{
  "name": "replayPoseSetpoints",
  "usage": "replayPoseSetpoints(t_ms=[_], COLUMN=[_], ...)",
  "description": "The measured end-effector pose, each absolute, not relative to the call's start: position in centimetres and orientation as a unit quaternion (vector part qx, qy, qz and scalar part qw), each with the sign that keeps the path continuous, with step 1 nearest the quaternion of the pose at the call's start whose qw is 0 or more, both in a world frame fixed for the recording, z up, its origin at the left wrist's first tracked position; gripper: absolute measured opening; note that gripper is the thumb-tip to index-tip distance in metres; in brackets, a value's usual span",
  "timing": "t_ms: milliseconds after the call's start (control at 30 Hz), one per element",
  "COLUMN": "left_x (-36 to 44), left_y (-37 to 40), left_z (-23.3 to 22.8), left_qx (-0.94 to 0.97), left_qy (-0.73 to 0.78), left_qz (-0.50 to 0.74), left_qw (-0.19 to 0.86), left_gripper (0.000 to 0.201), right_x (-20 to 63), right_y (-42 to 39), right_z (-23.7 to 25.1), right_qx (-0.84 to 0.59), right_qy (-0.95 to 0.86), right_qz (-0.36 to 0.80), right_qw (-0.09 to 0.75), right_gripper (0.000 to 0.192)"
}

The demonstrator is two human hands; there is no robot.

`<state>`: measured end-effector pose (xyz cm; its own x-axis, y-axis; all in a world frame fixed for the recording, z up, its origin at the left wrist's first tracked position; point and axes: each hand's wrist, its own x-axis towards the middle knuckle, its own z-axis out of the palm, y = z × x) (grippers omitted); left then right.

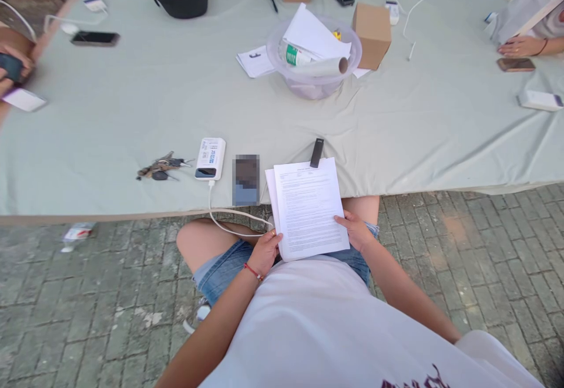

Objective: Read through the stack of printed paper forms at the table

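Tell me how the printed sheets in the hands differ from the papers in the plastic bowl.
The printed sheets lie flat in a neat stack, half over the table edge, held by the left hand and right hand. The papers in the bowl are loose and tilted, one rolled up, and nobody touches them. The sheets show dense text; the bowl papers look mostly blank. Both are white.

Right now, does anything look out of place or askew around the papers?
One thing: a plastic bottle lies on the brick paving under the table's left end. The papers, held by both hands, overhang the table edge.
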<state>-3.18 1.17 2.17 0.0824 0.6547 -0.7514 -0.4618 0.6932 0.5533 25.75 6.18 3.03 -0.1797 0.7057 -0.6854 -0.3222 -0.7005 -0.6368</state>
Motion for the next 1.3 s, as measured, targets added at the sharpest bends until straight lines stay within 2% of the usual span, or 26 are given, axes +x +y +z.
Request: replayPoseSetpoints(t_ms=[233,400,567,733,1100,1300], left_x=[-2.5,-2.3,-2.2,-2.0,-1.8,-1.7], left_y=[1.5,1.5,1.1,1.1,1.3,1.4], left_z=[2.1,2.4,1.7,0.9,2.1,1.9], left_qx=[0.086,0.042,0.027,0.058,0.070,0.084], left_qy=[0.565,0.511,0.477,0.524,0.526,0.516], left_qz=[0.423,0.422,0.354,0.360,0.392,0.380], left_qw=[0.703,0.747,0.804,0.770,0.751,0.763], left_gripper=[0.063,0.057,0.050,0.045,0.060,0.076], right_x=[26.0,27.2,29.3,30.9,36.4,36.7], right_y=[5.5,5.4,5.6,5.3,4.3,3.9], right_z=[2.7,2.1,2.4,2.6,4.2,4.9], right_qx=[-0.560,-0.584,-0.604,-0.628,-0.673,-0.668], right_qy=[-0.200,-0.191,-0.198,-0.227,-0.246,-0.221], right_qz=[0.734,0.711,0.687,0.661,0.610,0.615], right_qw=[0.328,0.342,0.352,0.343,0.338,0.356], right_gripper=[0.054,0.050,0.049,0.050,0.041,0.046])
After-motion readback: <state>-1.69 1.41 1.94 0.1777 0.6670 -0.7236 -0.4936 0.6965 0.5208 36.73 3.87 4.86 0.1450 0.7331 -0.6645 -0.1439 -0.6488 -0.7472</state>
